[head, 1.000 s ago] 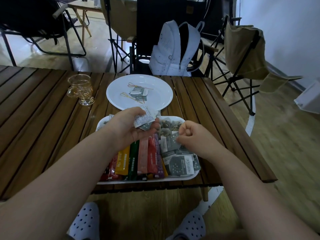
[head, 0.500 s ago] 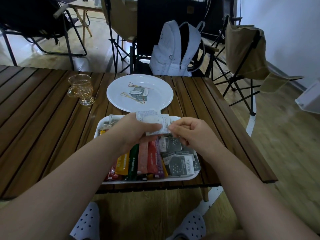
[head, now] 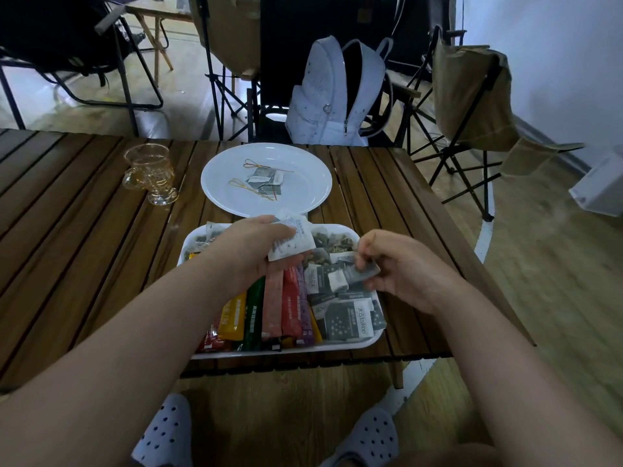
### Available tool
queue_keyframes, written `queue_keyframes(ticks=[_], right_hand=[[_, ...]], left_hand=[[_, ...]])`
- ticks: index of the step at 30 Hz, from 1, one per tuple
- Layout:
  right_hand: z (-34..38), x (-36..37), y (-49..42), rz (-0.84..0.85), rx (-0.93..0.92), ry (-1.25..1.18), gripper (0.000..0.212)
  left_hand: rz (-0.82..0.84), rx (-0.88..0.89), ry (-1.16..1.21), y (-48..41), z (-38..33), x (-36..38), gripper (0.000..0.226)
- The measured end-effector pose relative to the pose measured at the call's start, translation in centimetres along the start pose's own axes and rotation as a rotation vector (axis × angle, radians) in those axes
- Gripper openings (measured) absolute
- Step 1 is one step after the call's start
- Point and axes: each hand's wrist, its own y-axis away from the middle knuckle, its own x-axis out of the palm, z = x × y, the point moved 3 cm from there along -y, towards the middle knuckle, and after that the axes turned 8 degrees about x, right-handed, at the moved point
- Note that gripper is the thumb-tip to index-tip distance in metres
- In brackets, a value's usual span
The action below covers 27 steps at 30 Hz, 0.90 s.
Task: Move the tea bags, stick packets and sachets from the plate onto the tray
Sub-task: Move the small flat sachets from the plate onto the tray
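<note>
**Entry: sachets in transit over the tray — hazards and changes**

Left hand: over the far half of the white tray, grip closed on a small stack of white sachets. The stack sits loosely between thumb and fingers, and its top edge fans outward.

Right hand: over the tray's right side, grip pinched on one grey sachet, low above the grey packets already laid there.

Tray contents: coloured stick packets in a row at left, grey packets at right, tea bags along the far edge. The tray rests at the near edge of the slatted counter.

Plate: beyond the tray, a few small sachets and string-tagged items remain — the task is not finished.

Risks:
- The fanned stack may shed a sachet, since the hold looks light; it could fall past the tray's far rim onto the counter or through a slat gap.
- The tray is crowded, so a sachet dropped carelessly may slide off the pile.
- The amber glass cup stands left of the plate; a wide reach back could knock it.

Changes from half a second ago: both hands then met on the white stack at the tray's far rim. Now the right hand has drawn off one grey sachet and moved right and lower, while the left keeps the remainder.
</note>
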Motion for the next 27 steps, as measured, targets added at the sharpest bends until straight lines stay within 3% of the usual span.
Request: queue_keyframes(ticks=[3,6,13,17,23,26,27], right_hand=[[-0.9,0.5,-0.4,0.007,0.036,0.299,0.019],[-0.6,1.1,-0.4,-0.042,0.009,0.444,0.035],[-0.6,1.5,0.1,-0.153,0.093,0.753,0.032],[0.0,1.7,0.2,-0.198,0.048,0.849,0.032],[0.1,1.7,0.3,-0.256,0.046,0.925,0.019],[0.6,1.5,0.6,-0.328,-0.045,0.774,0.006],[0.9,1.6,0.8,-0.328,-0.092,0.671,0.011]], left_hand=[[-0.011,-0.013,0.008,0.1,-0.1,0.0,0.019],[-0.021,-0.024,0.012,0.2,-0.1,0.1,0.014],[-0.015,-0.025,0.003,0.1,0.0,-0.1,0.031],[-0.013,-0.028,0.012,0.0,0.1,-0.1,0.046],[0.045,-0.001,-0.074,-0.4,0.5,-0.3,0.046],[0.093,0.011,-0.166,-0.6,0.6,-0.3,0.039],[0.108,0.021,-0.193,-0.6,0.6,-0.2,0.036]])
